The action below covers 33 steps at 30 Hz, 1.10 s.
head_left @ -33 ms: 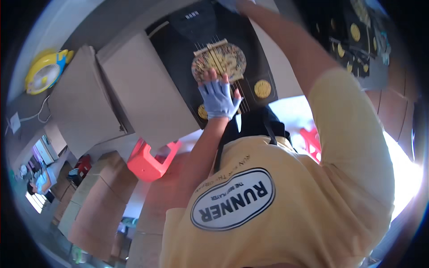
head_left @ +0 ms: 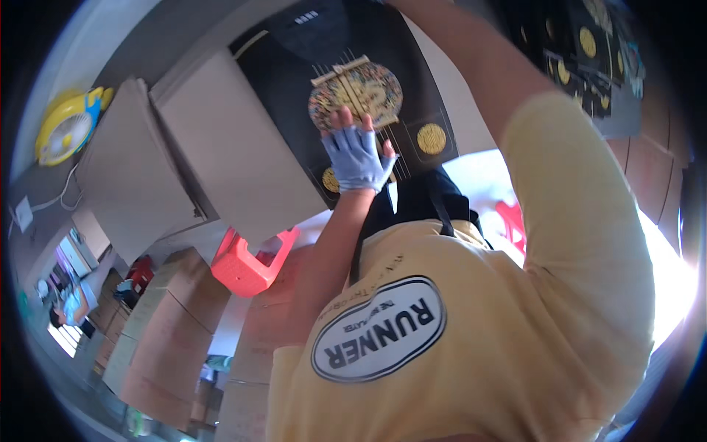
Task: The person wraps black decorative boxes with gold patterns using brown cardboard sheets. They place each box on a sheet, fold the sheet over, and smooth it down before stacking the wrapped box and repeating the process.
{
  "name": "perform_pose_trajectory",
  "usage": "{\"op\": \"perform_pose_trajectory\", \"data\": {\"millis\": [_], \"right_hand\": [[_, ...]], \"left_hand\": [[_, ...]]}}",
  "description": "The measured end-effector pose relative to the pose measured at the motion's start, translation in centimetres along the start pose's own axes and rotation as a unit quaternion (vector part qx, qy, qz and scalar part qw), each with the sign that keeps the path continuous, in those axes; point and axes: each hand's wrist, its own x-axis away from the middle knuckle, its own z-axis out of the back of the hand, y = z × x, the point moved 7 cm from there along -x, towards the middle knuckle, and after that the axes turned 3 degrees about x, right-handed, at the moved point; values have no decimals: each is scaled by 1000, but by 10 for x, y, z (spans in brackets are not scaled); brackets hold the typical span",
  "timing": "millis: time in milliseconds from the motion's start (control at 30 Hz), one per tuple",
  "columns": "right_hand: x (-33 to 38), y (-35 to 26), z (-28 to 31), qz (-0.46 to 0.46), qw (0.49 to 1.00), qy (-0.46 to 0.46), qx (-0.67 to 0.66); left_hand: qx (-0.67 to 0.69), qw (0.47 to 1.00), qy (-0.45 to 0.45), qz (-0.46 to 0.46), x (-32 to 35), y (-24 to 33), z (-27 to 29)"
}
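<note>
My left hand [head_left: 357,156], in a pale blue-grey fingerless glove, rests palm down on a black printed panel [head_left: 274,70]. Its fingers are spread, and their bare tips touch the lower edge of a round, many-coloured pattern [head_left: 367,82] with gold parts and thin lines like strings. Gold round emblems [head_left: 431,138] mark the panel's near corners; my left wrist is close to one of them. My right forearm [head_left: 460,37] reaches over the panel's right side toward the far edge. The right hand lies beyond the top of the picture.
Pale grey-brown boards [head_left: 228,132] lie left of the panel. Beyond them are a yellow fan [head_left: 68,132], a red plastic stool [head_left: 247,269] and cardboard boxes [head_left: 173,331]. More black printed pieces [head_left: 582,66] lie at the far right. Another person [head_left: 74,303] is at the far left.
The panel sits slightly higher and further left in the picture. My right hand, partly seen at the top edge before, has passed out of view. The left hand stays flat on the panel.
</note>
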Motion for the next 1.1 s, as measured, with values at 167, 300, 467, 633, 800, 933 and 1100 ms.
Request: {"op": "perform_pose_trajectory", "data": {"millis": [167,300,467,633,800,933,1100], "right_hand": [[28,-11,-5,-20,999,37,-24],[162,-27,30,45,995,57,-65],[356,-43,50,3,994,-108,-23],[411,-33,62,31,994,-53,-87],[397,-4,68,-237,899,-4,-370],[390,24,32,-393,807,-128,-421],[343,-12,76,-211,906,-308,-201]], "left_hand": [[-29,1000,10,3,2,-4,-2],[-40,998,46,-16,-3,-2,-1],[-56,997,53,-13,3,-5,1],[-48,996,27,-70,-4,-29,4],[-49,995,33,-82,7,-30,10],[-29,996,53,-59,7,-14,11],[-83,996,-32,5,10,-27,0]]}}
